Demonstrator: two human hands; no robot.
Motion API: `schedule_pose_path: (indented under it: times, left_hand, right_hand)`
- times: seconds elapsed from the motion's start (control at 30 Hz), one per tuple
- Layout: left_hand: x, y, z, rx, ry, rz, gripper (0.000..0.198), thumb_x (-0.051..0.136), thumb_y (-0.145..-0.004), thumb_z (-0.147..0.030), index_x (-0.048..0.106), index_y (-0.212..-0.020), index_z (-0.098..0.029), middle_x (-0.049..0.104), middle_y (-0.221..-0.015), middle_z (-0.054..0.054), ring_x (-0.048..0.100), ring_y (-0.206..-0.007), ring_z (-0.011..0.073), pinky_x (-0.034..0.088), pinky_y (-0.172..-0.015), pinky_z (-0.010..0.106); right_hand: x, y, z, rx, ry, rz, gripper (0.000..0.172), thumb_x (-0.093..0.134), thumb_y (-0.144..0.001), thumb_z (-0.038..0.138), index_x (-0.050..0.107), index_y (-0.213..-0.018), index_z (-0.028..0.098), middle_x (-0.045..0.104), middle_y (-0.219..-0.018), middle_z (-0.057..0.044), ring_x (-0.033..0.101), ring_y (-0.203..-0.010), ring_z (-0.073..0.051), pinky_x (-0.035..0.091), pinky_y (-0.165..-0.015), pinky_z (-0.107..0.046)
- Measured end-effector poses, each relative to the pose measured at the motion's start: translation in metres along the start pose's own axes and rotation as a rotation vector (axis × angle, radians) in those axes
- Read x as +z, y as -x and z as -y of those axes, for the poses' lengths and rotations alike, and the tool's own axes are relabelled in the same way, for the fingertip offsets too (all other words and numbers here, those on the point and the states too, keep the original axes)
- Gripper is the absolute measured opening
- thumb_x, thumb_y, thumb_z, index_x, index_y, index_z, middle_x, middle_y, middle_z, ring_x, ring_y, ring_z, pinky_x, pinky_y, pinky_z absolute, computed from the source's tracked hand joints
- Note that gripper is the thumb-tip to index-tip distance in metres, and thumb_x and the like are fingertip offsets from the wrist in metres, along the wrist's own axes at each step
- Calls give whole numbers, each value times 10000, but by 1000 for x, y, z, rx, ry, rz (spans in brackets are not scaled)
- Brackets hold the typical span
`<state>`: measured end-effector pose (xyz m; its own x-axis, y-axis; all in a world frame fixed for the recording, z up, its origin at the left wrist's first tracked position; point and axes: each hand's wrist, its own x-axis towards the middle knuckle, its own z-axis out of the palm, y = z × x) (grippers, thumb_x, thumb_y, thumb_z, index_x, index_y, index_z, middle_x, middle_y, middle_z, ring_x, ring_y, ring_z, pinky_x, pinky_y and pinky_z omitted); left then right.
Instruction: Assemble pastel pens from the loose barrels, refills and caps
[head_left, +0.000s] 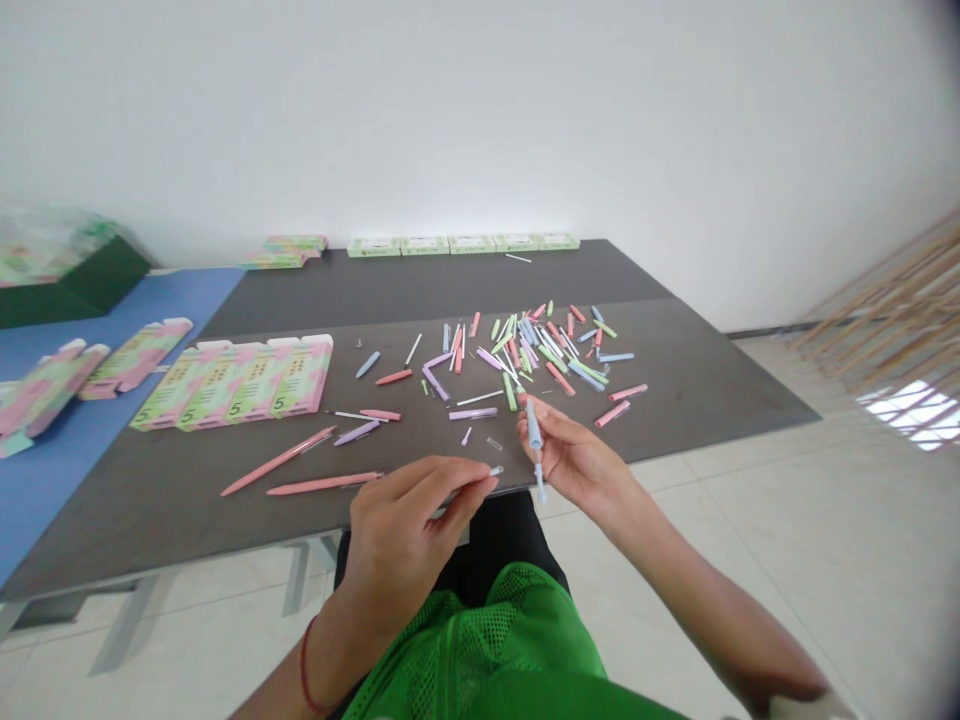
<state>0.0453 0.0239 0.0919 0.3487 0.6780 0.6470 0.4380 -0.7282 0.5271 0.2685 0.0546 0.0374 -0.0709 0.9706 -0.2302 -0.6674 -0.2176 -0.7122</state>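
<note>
While my left hand (401, 530) curls over the table edge, its thumb and fingertips pinching a small pale pen part (495, 470), my right hand (574, 465) grips a pale blue plastic pen barrel (534, 425) upright, its thin pale end poking out below. The two hands sit just apart. Beyond them, a heap of slim pink, green, lilac and blue pen pieces (529, 350) spreads across the dark table (712, 370), with long pink pens (281, 460) near my left hand and pink-and-green cardboard boxes (232, 380) farther left.
</note>
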Motion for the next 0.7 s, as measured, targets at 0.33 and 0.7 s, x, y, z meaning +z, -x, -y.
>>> schedule_pose_path:
  times: [0.33,0.7]
  left_hand:
    - [2,25,28,-155,-39,60,40,728,-954,-232,760,-936,-216,814,-895,4,763,-783,145,584,-761,243]
    - [-51,75,45,-296,-216,-30,37,795,-906,-261,776,-903,-230,799,-827,-32,729,-667,120,600,-713,218]
  right_hand:
    - [-10,-23,-15,-84,115,-120,115,761,-874,214,728,-984,222,731,-823,-6,752,-814,-135,656,-883,-254]
    - [-31,-42,-12,-322,659,-166,393,892,-672,321,764,-1011,170,695,-754,10,652,-597,-125,573,-559,-262]
